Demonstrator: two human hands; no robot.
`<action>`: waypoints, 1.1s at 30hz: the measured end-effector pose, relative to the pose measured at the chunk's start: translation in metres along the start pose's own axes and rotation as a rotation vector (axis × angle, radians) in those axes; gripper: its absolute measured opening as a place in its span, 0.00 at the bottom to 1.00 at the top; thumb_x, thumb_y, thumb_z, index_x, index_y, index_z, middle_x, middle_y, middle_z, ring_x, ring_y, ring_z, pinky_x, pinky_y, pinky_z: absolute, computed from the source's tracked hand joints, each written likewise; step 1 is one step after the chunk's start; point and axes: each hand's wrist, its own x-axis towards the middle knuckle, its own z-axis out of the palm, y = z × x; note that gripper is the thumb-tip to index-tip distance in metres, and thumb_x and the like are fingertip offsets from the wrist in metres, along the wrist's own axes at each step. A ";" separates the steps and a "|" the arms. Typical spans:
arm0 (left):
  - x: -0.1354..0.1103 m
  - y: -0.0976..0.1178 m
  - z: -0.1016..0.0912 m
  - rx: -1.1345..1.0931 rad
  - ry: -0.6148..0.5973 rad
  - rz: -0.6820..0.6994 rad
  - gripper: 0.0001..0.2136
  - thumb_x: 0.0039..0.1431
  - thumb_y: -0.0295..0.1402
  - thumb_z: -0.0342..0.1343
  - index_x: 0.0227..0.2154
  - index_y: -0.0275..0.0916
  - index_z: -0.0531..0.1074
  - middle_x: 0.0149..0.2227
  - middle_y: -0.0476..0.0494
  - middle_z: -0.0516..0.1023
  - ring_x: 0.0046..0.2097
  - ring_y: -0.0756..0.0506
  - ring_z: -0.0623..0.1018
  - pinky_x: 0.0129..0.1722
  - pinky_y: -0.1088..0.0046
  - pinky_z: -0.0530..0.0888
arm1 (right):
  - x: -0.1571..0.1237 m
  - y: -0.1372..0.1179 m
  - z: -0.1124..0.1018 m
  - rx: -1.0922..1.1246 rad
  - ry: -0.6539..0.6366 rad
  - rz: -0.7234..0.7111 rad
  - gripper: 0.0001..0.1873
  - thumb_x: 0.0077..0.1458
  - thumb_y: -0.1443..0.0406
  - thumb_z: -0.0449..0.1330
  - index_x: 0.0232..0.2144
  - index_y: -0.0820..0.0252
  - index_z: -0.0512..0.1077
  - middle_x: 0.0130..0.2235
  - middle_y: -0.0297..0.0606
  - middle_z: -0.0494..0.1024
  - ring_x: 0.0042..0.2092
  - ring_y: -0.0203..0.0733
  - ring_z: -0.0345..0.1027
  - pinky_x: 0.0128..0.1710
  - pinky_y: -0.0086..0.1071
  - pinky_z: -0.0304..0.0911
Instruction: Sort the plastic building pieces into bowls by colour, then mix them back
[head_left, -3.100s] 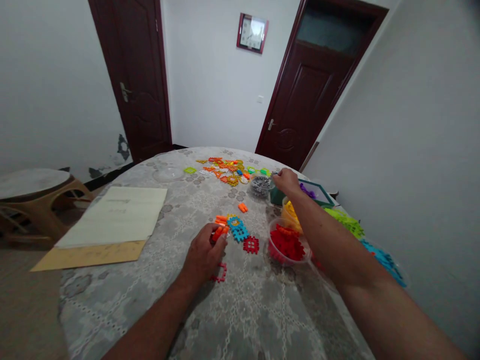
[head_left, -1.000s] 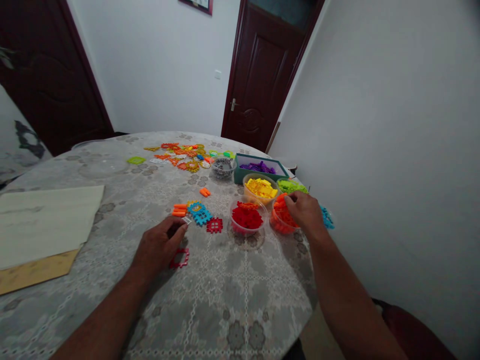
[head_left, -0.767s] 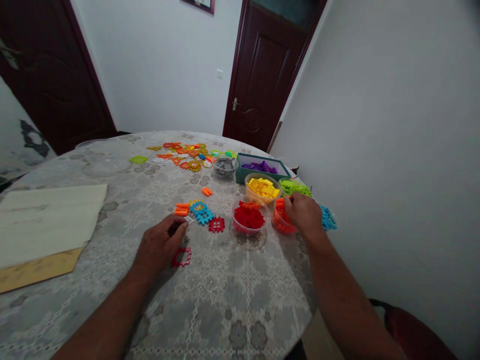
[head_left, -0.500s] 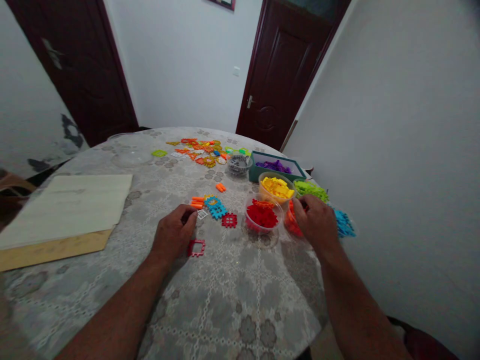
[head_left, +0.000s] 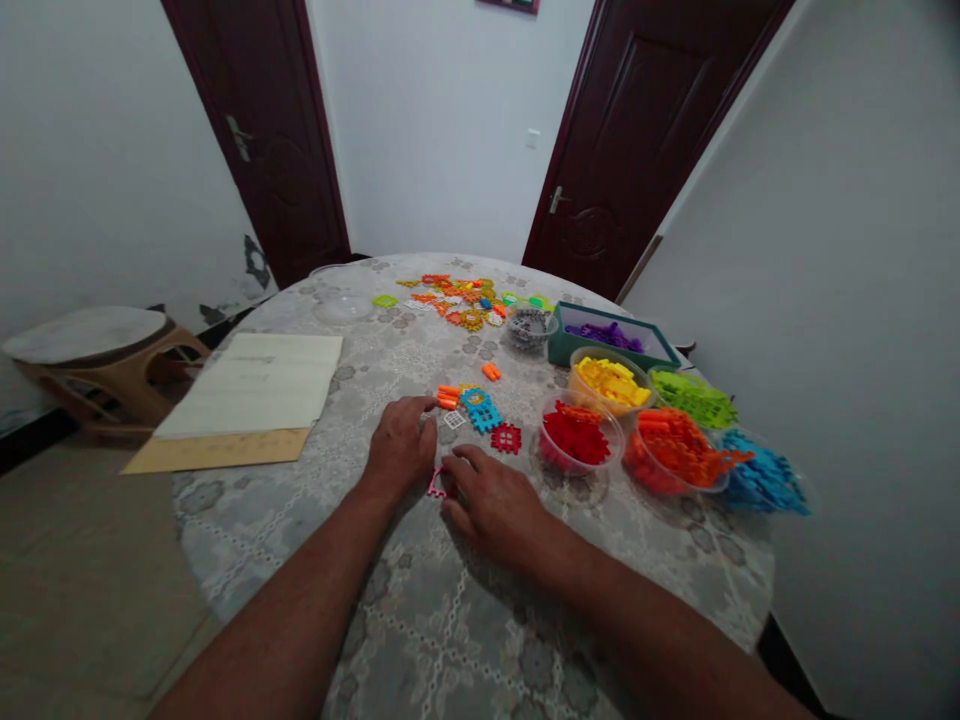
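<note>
My left hand rests knuckles up on the patterned tablecloth, fingers curled; anything under them is hidden. My right hand lies just to its right, fingertips closed on a small red frame piece that shows between the two hands. Just beyond my left fingers lie a little white grid piece, orange pegs, a blue grid piece and a red grid piece.
To the right stand tubs of red, orange and yellow pieces, green and blue heaps, and a teal box. Loose pieces lie far. Paper is left; a stool stands off the table.
My right hand has left the orange tub and come across to the red frame piece beside my left hand. The view has swung left; the left hand has stayed by the red piece.
</note>
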 end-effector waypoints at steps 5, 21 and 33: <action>-0.002 -0.002 0.004 0.016 -0.020 0.091 0.14 0.65 0.31 0.54 0.50 0.40 0.78 0.50 0.36 0.82 0.54 0.35 0.79 0.61 0.53 0.73 | 0.006 -0.001 0.023 0.056 0.058 0.037 0.15 0.67 0.64 0.60 0.54 0.54 0.72 0.53 0.44 0.75 0.48 0.48 0.73 0.43 0.37 0.70; 0.040 0.013 0.023 0.195 -0.388 0.397 0.30 0.59 0.30 0.66 0.65 0.49 0.73 0.68 0.36 0.73 0.69 0.32 0.70 0.68 0.47 0.68 | 0.006 0.018 0.041 0.389 0.321 0.049 0.07 0.59 0.69 0.60 0.40 0.54 0.70 0.44 0.37 0.74 0.44 0.45 0.71 0.43 0.35 0.65; 0.052 0.006 0.037 0.180 -0.285 0.427 0.12 0.71 0.33 0.54 0.49 0.48 0.81 0.50 0.40 0.85 0.63 0.35 0.76 0.71 0.44 0.60 | 0.006 0.018 0.037 0.447 0.301 0.049 0.07 0.57 0.69 0.61 0.38 0.54 0.70 0.38 0.33 0.78 0.37 0.42 0.72 0.38 0.32 0.60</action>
